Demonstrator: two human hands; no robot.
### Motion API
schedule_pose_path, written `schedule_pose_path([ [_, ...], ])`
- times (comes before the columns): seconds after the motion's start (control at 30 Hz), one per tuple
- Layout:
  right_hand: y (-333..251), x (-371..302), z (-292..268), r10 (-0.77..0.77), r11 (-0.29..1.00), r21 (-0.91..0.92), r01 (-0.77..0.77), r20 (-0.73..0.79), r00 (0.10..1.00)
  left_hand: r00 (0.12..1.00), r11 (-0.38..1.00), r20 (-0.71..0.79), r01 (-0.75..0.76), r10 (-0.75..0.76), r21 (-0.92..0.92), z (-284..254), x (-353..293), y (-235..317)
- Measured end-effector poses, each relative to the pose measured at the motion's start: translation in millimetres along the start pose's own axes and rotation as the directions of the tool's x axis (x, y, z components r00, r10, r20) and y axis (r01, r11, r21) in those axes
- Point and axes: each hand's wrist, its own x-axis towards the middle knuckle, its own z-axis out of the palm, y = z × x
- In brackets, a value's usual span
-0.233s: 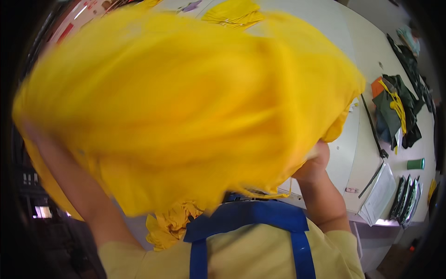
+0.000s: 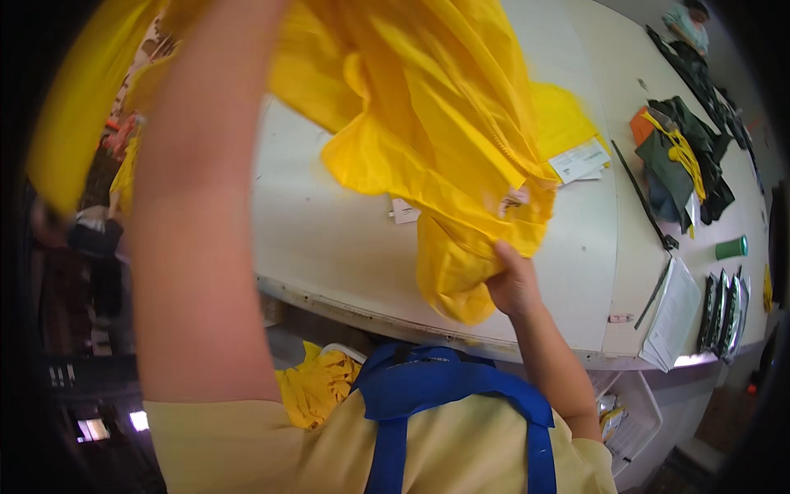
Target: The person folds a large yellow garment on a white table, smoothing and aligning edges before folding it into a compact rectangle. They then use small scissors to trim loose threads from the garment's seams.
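Note:
A yellow zip-up jacket (image 2: pixel 461 140) hangs spread over the table, its zipper edge slanting down toward me. My right hand (image 2: pixel 513 281) is closed on the jacket's lower end, thumb on top and fingers behind the cloth. Up and to the left stretches my left forearm, past the top of the picture, so that hand is out of sight. Beyond the jacket's right edge lies another yellow cloth piece (image 2: pixel 564 115), with white printed slips (image 2: pixel 581 161) on it. Another small white slip (image 2: pixel 403 211) shows partly from under the jacket.
The white table (image 2: pixel 329 239) carries dark green garments (image 2: pixel 691 160), a black strap (image 2: pixel 638 198), a green spool (image 2: pixel 731 247), paper sheets (image 2: pixel 675 317) and packets (image 2: pixel 722 313) at right. Crumpled yellow cloth (image 2: pixel 317 387) sits below the table edge, a white bin (image 2: pixel 642 424) lower right. Two people are nearby.
The jacket has swung up and away from me, uncovering the table's front part. My left arm has risen forward until its hand left the picture. My right hand still grips the cloth.

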Motion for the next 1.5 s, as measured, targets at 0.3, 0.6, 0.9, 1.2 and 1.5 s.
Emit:
schedule_pose_path([
  [0.3, 21.1, 46.5, -36.6, 0.13, 0.984, -0.075, -0.16, -0.303, 0.944, 0.709, 0.972, 0.665, 0.193, -0.235, 0.138, 192.5, -300.9, -135.3],
  [0.6, 13.5, 23.6, -68.5, 0.18, 0.855, -0.451, -0.257, -0.206, 0.962, 0.047, -0.126, 0.755, 0.977, -0.654, -0.171, 151.0, -465.3, -93.6],
  [0.9, -2.2, 4.4, -42.1, 0.064, 0.91, 0.413, -0.031, -0.067, 0.996, 0.459, -0.656, 0.81, 0.49, -0.365, -0.574, 104.2, -429.9, -105.0],
  [1.2, 22.2, -13.5, -33.8, -0.293, 0.691, -0.686, -0.229, -0.555, 0.778, 0.536, -0.065, 0.813, 0.825, -0.229, -0.562, 116.3, -390.3, -31.4],
  [1.5, 3.4, -49.7, -6.4, -0.592, -0.463, -0.731, -0.5, -0.164, 0.789, 0.811, 0.802, 0.584, 0.341, 0.013, -0.491, 91.0, -393.3, -31.7],
])
